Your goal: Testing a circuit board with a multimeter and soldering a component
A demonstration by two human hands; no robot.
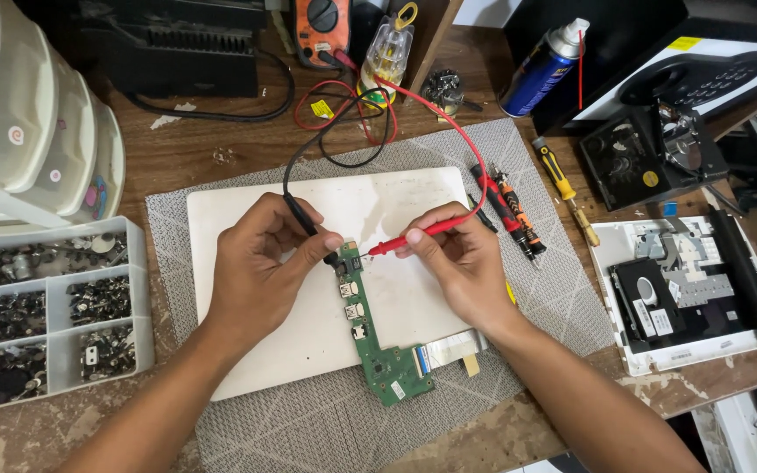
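With both hands down over the white rectangular board (247, 228), I'm probing the narrow green circuit board (377, 337) that lies between them and runs from my fingertips back toward my wrists. Left hand (260, 267) pinches the black multimeter probe (308, 223) between thumb and fingers, tip touching the board's top end. Right hand (457, 263) pinches the red multimeter probe (409, 238) the same way, tip aimed at that same end from the other side; can't tell if it's making contact. Both leads run away from my hands to the orange multimeter (321, 26) well beyond my fingertips. Flat ribbon cable (449, 350) sits under my right wrist, attached to the board's near end. Red-and-black and orange-and-black screwdrivers (510, 210) lie just right of my right hand, a yellow-handled screwdriver (562, 188) past them. Clear compartment tray of small metal parts (45, 307) is left of my left forearm. Opened white drive casing (685, 293) is well right of my right arm.
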